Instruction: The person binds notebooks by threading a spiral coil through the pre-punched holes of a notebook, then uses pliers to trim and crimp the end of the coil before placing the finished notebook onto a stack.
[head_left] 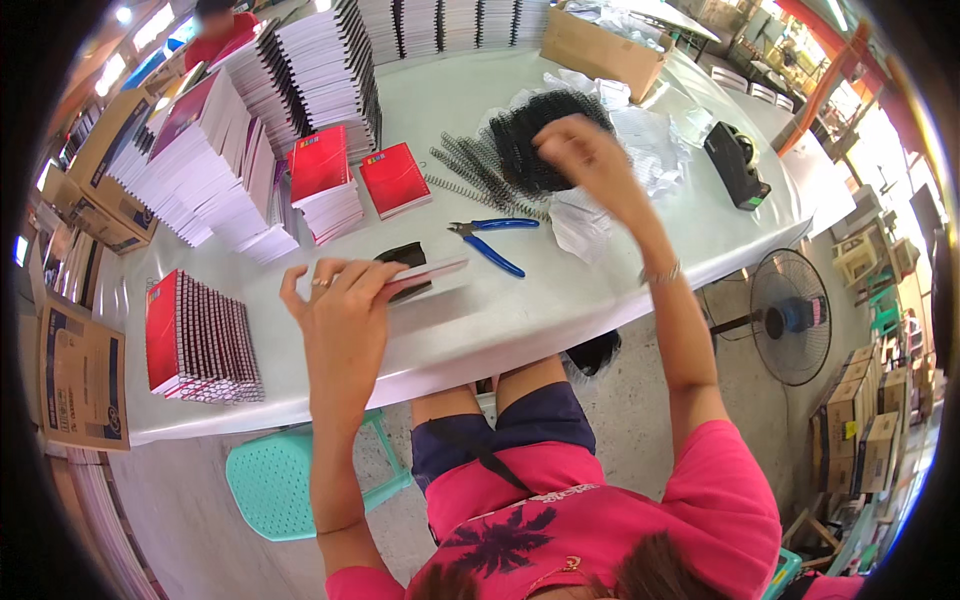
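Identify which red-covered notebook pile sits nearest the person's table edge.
The spiral-edged pile, left of the left hand; the middle pile and small right pile stand farther back.

Room before pliers (490, 252) (blue), stacks (210, 165) left; coils (515, 140) beyond

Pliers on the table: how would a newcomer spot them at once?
On the white table, find the black coils. Just below them in the picture lie the pliers, whose spread blue handles stand out from the coils and red notebooks.
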